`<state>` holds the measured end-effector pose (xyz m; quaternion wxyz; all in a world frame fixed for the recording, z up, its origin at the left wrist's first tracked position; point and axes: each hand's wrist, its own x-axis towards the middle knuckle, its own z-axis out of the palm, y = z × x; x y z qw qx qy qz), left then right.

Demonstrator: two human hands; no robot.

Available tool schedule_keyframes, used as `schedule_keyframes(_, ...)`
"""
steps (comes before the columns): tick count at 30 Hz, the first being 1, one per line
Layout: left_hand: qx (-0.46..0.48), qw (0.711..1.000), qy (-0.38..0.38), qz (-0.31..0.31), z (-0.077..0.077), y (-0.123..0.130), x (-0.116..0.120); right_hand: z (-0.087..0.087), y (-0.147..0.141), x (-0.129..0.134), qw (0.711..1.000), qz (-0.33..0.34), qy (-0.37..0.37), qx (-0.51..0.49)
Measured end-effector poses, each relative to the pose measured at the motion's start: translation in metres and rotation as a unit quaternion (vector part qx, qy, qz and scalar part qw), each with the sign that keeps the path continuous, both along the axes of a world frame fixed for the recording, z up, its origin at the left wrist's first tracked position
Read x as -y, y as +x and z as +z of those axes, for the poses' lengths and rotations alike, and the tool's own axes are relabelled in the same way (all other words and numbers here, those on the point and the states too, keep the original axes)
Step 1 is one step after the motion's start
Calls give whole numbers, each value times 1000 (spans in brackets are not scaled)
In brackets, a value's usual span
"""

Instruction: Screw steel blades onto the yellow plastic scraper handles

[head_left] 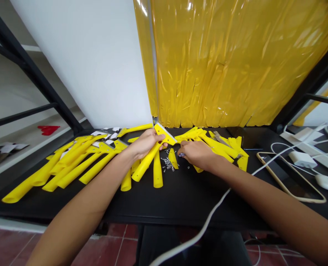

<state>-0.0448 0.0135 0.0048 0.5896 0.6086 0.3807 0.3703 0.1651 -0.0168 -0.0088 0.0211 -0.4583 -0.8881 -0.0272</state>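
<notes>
My left hand [148, 142] is closed around a yellow scraper [148, 160], its wide head with a pale metal edge tilted up and its round handle pointing down toward me. Just right of it, my right hand [198, 153] is closed in a fist above the table. A small dark bluish bit shows at its fingers, too small to name. Between the hands lie a pile of small screws and nuts [168, 162] and a flat yellow head plate [173, 159]. Another yellow handle [158, 171] lies beside the held scraper.
Several yellow scrapers [78, 166] are heaped at the left, near dark blades with white labels [114, 135]. More yellow parts [221, 146] lie behind my right hand. A phone [291, 177], a white charger [302, 159] and a white cable [216, 207] crossing my right forearm are at the right.
</notes>
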Motion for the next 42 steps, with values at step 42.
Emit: schedule_keyframes(42, -119, 991, 59, -19, -5, 27, 32, -13, -8, -14, 779, -21, -118, -615)
